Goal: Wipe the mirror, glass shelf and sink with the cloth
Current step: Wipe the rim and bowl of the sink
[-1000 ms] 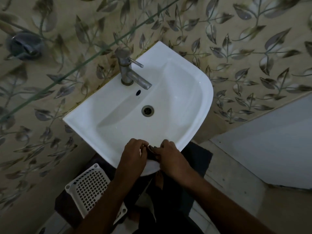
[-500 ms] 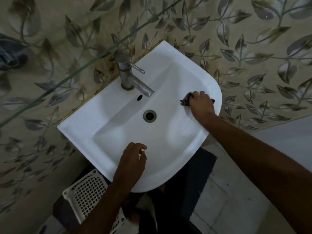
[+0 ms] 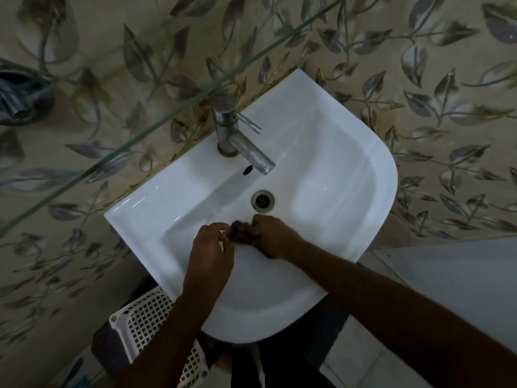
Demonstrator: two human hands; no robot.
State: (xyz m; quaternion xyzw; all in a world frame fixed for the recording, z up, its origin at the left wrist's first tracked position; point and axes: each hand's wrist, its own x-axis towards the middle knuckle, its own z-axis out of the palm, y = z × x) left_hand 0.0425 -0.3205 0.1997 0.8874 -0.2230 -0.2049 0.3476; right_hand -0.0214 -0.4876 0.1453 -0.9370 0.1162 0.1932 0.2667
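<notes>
Left hand (image 3: 211, 247): forearm enters from the lower edge, rising over the front rim of the sink; wrist bent, fingers curled toward the right, tips at the near edge of the cloth. Whether its grip actually pinches the cloth or only touches it cannot be told.

Right hand (image 3: 270, 236): forearm enters from the lower right, crossing the sink's front right rim; knuckles up, fingers folded down over the cloth, grip clenched on it.

Cloth (image 3: 240, 232): small, dark, bunched; sits between the two hands inside the basin, on the near slope just below the drain.

Sink (image 3: 363, 169): white ceramic, rounded front, flat back edge against the wall; surface glossy with small highlights.

Drain (image 3: 263, 201): round metal ring, centre of the basin, just beyond the hands.

Overflow hole (image 3: 248, 169): dark oval under the tap spout.

Tap (image 3: 237, 135): single-lever, dull metal, upright on the back ledge, spout angled down to the right, lever rod pointing right.

Glass shelf (image 3: 117, 155): seen as a thin greenish edge running diagonally from lower left to upper right, above the tap.

Wall (image 3: 419, 65): beige tiles with a grey leaf-and-stem pattern, surrounding the sink.

Wall fitting (image 3: 19, 99): dark metal, far left, blurred.

Basket (image 3: 145, 323): white plastic lattice, on the floor below the sink's left front.

Floor (image 3: 349, 359): pale tiles, dim.
</notes>
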